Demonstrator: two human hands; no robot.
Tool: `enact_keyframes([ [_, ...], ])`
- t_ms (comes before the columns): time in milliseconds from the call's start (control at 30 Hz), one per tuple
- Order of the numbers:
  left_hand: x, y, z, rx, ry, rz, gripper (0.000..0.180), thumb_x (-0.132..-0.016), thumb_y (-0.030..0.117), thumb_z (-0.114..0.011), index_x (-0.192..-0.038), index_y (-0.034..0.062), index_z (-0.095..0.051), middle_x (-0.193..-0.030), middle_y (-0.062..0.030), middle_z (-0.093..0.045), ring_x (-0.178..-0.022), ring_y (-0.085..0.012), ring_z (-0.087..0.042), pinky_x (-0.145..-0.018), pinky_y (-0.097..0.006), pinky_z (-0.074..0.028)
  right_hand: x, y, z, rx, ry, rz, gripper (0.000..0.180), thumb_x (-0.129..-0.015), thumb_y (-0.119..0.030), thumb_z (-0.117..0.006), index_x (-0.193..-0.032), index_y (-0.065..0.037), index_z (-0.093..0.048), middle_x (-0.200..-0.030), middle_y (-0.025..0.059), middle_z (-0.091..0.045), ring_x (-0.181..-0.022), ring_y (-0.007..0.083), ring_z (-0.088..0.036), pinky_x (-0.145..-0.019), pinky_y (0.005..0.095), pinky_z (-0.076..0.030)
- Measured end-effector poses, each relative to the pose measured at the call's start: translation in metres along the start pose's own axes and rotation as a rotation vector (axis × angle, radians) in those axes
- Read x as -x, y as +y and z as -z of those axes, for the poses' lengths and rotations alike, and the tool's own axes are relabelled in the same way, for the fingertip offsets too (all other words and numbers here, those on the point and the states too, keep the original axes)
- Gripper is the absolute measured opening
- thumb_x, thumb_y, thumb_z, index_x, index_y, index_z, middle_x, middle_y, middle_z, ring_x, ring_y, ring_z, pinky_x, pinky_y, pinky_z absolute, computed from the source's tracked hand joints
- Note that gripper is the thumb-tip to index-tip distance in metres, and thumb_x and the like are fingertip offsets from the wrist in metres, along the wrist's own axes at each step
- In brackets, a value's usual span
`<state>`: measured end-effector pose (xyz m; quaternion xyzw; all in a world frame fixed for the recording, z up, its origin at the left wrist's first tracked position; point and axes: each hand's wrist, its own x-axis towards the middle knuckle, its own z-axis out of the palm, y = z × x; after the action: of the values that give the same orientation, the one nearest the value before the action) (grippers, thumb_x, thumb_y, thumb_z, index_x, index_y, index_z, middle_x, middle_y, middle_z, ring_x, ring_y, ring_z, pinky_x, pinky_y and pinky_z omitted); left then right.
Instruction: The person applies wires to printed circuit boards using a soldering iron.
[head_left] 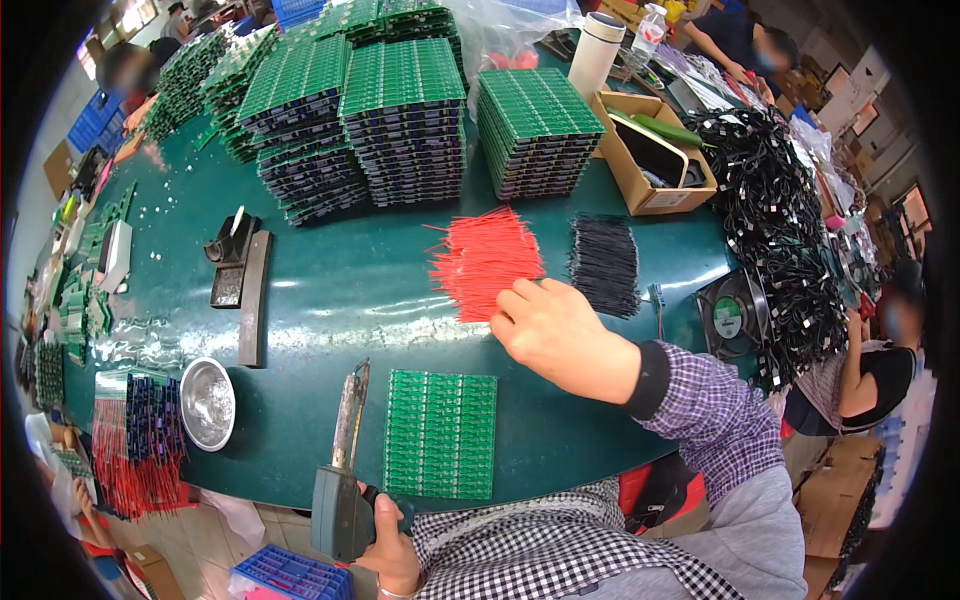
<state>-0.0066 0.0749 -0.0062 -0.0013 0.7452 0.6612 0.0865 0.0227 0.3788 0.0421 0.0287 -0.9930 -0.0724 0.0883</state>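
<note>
**Red wires at your right fingers, green panel on your side of them**

From your head view, the loose pile of red wires [485,255] lies on the worktop [570,435] just ahead and slightly left of your right hand [560,335]. Your right fingers [508,302] are curled over the pile's near right corner; their tips are hidden, so you cannot tell whether they pinch a wire or only rest there. The strands run mostly left to right across your front, with ragged ends out at the left edge. Your right hand is clearly the nearer one to them.

Your left hand [390,550] is wrapped around the handle of the soldering gun [340,510], well apart from the wires. Its long barrel points away from you, leaning a little right, and the tip ends just beside the far left corner of the green panel [440,435]. That panel lies flat, its longer side running away from your body, between the gun and the space below your right forearm. The separate bundle of black wires [603,265] sits right of the red pile, beyond your right wrist.
</note>
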Motion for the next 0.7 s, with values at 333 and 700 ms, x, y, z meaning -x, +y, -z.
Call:
enact_keyframes([
  [333,0.007,-0.001,-0.004,0.062,-0.038,-0.014,0.037,-0.093,0.002,-0.063,-0.128,-0.0071,-0.052,-0.103,-0.0143,-0.063,-0.071,-0.0163,-0.055,-0.062,-0.03,-0.046,-0.008,-0.029,-0.016,0.181,-0.345,0.067,0.008,-0.067,-0.014,-0.069,-0.07,-0.007,-0.07,-0.077,0.0037,-0.061,-0.08,0.0202,-0.059,-0.062,0.0307,-0.046],
  [700,-0.01,0.012,-0.001,0.455,-0.221,0.212,0.058,-0.083,0.003,-0.07,-0.136,-0.0017,-0.046,-0.112,-0.0174,-0.065,-0.064,-0.0171,-0.058,-0.049,-0.028,-0.048,0.043,-0.028,-0.036,-0.511,0.202,-0.213,0.02,-0.075,0.002,-0.07,-0.093,-0.006,-0.068,-0.09,0.0043,-0.063,-0.084,0.0231,-0.064,-0.068,0.0351,-0.054],
])
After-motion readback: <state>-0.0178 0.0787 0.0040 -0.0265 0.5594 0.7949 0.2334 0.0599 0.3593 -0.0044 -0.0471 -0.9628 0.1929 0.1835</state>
